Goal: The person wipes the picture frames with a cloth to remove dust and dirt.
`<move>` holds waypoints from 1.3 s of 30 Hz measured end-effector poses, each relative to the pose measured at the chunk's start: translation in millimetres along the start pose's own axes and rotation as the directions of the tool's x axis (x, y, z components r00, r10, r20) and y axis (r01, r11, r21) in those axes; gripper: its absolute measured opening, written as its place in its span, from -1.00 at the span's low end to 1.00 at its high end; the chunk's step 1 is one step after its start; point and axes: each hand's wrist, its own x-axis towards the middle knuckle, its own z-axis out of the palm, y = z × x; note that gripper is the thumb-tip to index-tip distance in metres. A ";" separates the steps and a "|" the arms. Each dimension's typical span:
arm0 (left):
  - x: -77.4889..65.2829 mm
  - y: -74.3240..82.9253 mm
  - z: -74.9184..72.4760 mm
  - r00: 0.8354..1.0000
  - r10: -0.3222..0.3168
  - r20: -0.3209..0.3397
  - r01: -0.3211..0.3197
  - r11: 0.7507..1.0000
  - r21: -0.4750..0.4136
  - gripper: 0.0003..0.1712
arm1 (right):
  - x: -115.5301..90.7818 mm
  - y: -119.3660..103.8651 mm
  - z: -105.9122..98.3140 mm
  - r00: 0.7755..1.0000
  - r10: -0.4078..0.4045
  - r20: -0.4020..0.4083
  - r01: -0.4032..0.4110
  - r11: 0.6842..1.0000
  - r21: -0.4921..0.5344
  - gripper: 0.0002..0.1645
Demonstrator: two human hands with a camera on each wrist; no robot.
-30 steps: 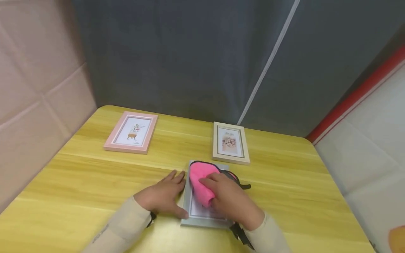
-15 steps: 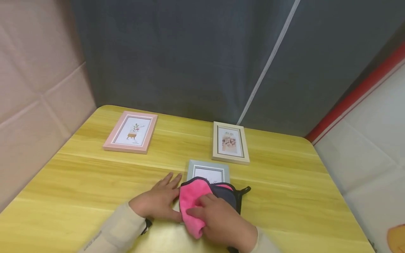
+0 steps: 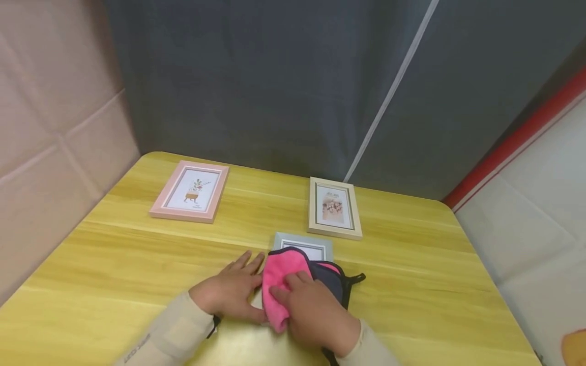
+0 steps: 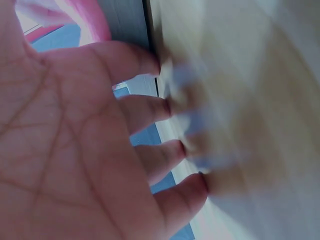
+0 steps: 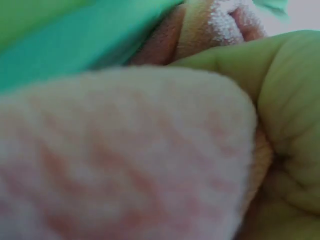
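Note:
The right hand [image 3: 316,310] grips a pink cloth [image 3: 280,272] with a dark grey reverse and black edging, and presses it on a grey-blue picture frame [image 3: 299,237]. Most of that frame is hidden under cloth and hand; its far end shows. In the right wrist view the bunched cloth [image 5: 125,160] fills the foreground beside the hand [image 5: 290,110]. The left hand [image 3: 231,295] lies at the frame's left side, fingers spread and thumb by its near corner. The left wrist view shows that hand's fingertips [image 4: 172,150] on the table along the frame's edge.
A pink picture frame [image 3: 215,193] lies at the far left of the yellow wood-grain table [image 3: 114,254]. Behind the grey-blue frame lies a cream one [image 3: 354,211]. A dark grey panel [image 3: 252,91] stands along the table's back edge, with light walls on both sides.
The right hand has drawn the cloth toward the person over the frame, then slid it slightly back up. The frame's far end is now uncovered. The left hand has shifted slightly left.

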 end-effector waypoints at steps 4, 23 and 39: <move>0.3 -0.4 -1.6 1.000 0.002 0.015 -0.002 1.000 0.009 0.11 | 16.4 7.8 -5.2 0.998 0.045 0.033 -0.044 0.999 -0.010 -0.36; 0.7 2.4 -5.1 0.998 -0.014 0.064 0.009 0.998 0.067 0.14 | 48.4 26.9 -11.8 0.980 0.187 0.063 -0.193 0.976 0.105 -0.40; 2.2 3.4 -4.8 1.000 0.000 0.019 0.001 1.000 -0.011 0.11 | 4.7 35.1 -19.8 0.988 -0.120 -0.103 0.147 0.935 0.324 -0.60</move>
